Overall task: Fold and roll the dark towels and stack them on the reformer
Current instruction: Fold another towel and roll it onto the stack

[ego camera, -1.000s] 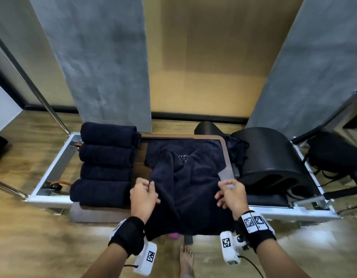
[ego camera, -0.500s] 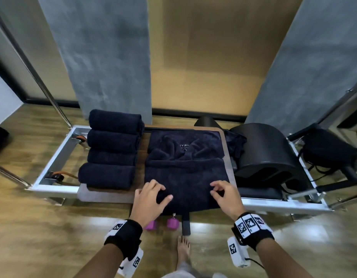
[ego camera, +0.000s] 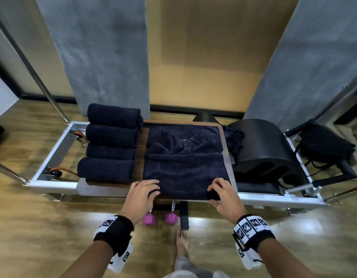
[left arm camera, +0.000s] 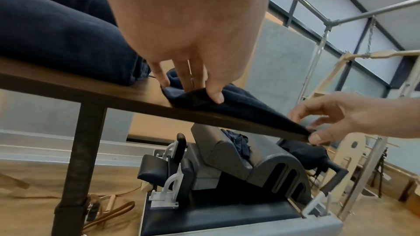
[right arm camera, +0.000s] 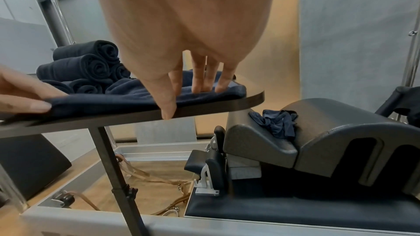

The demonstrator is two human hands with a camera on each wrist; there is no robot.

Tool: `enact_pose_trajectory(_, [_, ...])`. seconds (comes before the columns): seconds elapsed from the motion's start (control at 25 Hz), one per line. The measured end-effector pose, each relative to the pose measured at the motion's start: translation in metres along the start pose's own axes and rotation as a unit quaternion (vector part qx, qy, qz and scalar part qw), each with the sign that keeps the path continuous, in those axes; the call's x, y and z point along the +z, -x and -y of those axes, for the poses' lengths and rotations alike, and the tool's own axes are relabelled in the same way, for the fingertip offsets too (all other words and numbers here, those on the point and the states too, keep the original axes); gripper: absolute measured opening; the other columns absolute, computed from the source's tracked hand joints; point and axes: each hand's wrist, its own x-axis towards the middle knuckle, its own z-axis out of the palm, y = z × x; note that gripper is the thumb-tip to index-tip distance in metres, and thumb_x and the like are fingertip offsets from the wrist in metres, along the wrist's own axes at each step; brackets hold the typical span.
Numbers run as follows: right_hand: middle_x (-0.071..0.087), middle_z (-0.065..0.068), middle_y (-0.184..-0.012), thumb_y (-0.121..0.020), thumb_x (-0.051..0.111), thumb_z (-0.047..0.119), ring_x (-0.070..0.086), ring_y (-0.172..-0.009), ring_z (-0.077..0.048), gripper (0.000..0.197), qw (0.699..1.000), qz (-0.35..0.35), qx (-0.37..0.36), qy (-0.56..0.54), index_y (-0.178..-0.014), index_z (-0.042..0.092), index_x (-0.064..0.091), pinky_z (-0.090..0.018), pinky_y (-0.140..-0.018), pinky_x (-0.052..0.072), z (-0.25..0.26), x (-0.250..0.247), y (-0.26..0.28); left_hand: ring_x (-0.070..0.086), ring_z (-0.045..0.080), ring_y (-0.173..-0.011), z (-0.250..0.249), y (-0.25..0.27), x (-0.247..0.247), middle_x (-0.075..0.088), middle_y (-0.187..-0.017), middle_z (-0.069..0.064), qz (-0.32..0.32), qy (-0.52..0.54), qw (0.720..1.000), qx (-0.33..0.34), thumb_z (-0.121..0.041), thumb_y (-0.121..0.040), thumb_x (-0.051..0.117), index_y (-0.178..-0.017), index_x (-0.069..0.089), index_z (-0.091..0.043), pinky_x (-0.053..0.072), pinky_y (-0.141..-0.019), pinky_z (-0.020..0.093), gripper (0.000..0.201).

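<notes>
Both hands, left hand [ego camera: 141,194] and right hand [ego camera: 223,195], pinch the towel's [ego camera: 183,169] near corners; rolled towels [ego camera: 111,143] lie just left, a black barrel [ego camera: 261,149] right.

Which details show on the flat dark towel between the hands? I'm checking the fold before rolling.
The flat dark towel is navy terry, folded, its rumpled far part bearing a small pale logo. It lies on the wooden board beside the rolled towels. The left hand pinches its near-left corner; the right hand grips the near-right one.
</notes>
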Motion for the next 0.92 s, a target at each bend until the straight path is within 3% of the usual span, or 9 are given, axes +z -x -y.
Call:
enact_pose_trajectory(0.08, [0.048,0.015,-0.125,-0.086,0.082,0.021,0.048,-0.116,-0.009,0.031,1.0,0.0,-0.009,-0.014,-0.114,0.027,0.067,-0.027,-0.103,0.044,-0.004,0.0,-0.002,0.069,0.011,-0.103,0.001,-0.004,-0.003,0.076,-0.112,-0.008,-0.029,0.053,0.998,-0.015,-0.02,-0.106,0.061,-0.112,0.075,-0.023,0.049,-0.096,0.038,0.015])
enact_pose_trajectory(0.16, [0.052,0.013,-0.122,-0.091,0.076,0.013,0.05,-0.114,-0.009,0.024,0.999,-0.009,-0.02,-0.033,-0.113,0.022,0.071,-0.027,-0.101,0.045,-0.009,-0.002,-0.005,0.062,0.007,-0.077,-0.002,-0.011,-0.005,0.068,-0.086,-0.009,-0.039,0.119,0.992,-0.034,-0.022,-0.11,0.052,-0.107,0.062,-0.032,0.049,-0.073,0.031,0.015])
enact_pose_trajectory(0.2, [0.054,0.012,-0.12,-0.092,0.072,0.007,0.053,-0.112,-0.01,0.024,0.999,-0.014,-0.021,-0.04,-0.113,0.019,0.072,-0.027,-0.1,0.047,-0.012,-0.004,-0.007,0.06,0.008,-0.074,-0.003,-0.016,-0.005,0.064,-0.082,-0.009,-0.038,0.147,0.987,-0.043,-0.023,-0.111,0.049,-0.105,0.056,-0.037,0.047,-0.067,0.025,0.016])
enact_pose_trajectory(0.36, [0.07,0.006,-0.101,-0.09,0.064,-0.005,0.067,-0.095,-0.017,0.031,0.989,-0.095,0.048,-0.098,-0.106,0.02,0.071,-0.032,-0.088,0.053,-0.024,-0.017,-0.018,0.062,-0.003,-0.102,-0.003,-0.036,-0.005,0.065,-0.106,-0.017,-0.042,0.212,0.974,-0.061,-0.034,-0.108,0.055,-0.111,0.051,-0.045,0.045,-0.082,0.015,0.012])
enact_pose_trajectory(0.52, [0.075,0.01,-0.096,-0.092,0.072,0.002,0.07,-0.095,-0.008,0.023,0.958,-0.183,0.094,-0.201,-0.098,0.024,0.072,-0.029,-0.09,0.054,-0.043,-0.047,-0.049,0.06,0.001,-0.104,0.001,-0.061,-0.011,0.06,-0.109,-0.013,0.007,0.227,0.971,-0.077,-0.039,-0.094,0.078,-0.12,0.047,-0.048,0.045,-0.086,0.016,0.041])
enact_pose_trajectory(0.6, [0.075,0.014,-0.093,-0.091,0.075,0.002,0.069,-0.094,0.0,0.027,0.95,-0.199,0.087,-0.225,-0.092,0.029,0.072,-0.021,-0.088,0.052,-0.047,-0.066,-0.073,0.061,0.005,-0.111,-0.003,-0.076,-0.018,0.063,-0.113,-0.013,0.005,0.234,0.971,-0.053,-0.034,-0.092,0.081,-0.12,0.052,-0.041,0.047,-0.094,0.021,0.04])
enact_pose_trajectory(0.72, [0.076,0.015,-0.093,-0.088,0.078,0.001,0.07,-0.094,0.005,0.025,0.939,-0.21,0.084,-0.259,-0.09,0.026,0.075,-0.011,-0.084,0.051,-0.054,-0.092,-0.117,0.067,0.01,-0.107,-0.012,-0.113,-0.03,0.07,-0.107,-0.012,-0.092,0.245,0.965,-0.001,-0.023,-0.1,0.072,-0.106,0.063,-0.03,0.047,-0.09,0.019,0.013])
enact_pose_trajectory(0.8, [0.077,0.015,-0.09,-0.086,0.081,0.004,0.071,-0.091,0.005,0.019,0.936,-0.216,0.084,-0.265,-0.09,0.022,0.077,-0.007,-0.081,0.049,-0.059,-0.104,-0.146,0.069,0.011,-0.096,-0.013,-0.141,-0.037,0.071,-0.1,-0.011,-0.178,0.251,0.951,-0.012,-0.017,-0.103,0.068,-0.1,0.066,-0.028,0.048,-0.084,0.017,0.011])
enact_pose_trajectory(0.92, [0.076,0.014,-0.087,-0.086,0.083,0.009,0.071,-0.088,0.001,0.012,0.94,-0.204,0.087,-0.258,-0.089,0.02,0.079,-0.016,-0.083,0.053,-0.066,-0.113,-0.189,0.064,0.011,-0.073,-0.013,-0.181,-0.035,0.069,-0.085,-0.01,-0.261,0.242,0.932,-0.068,-0.019,-0.105,0.064,-0.1,0.067,-0.028,0.046,-0.069,0.016,0.011])
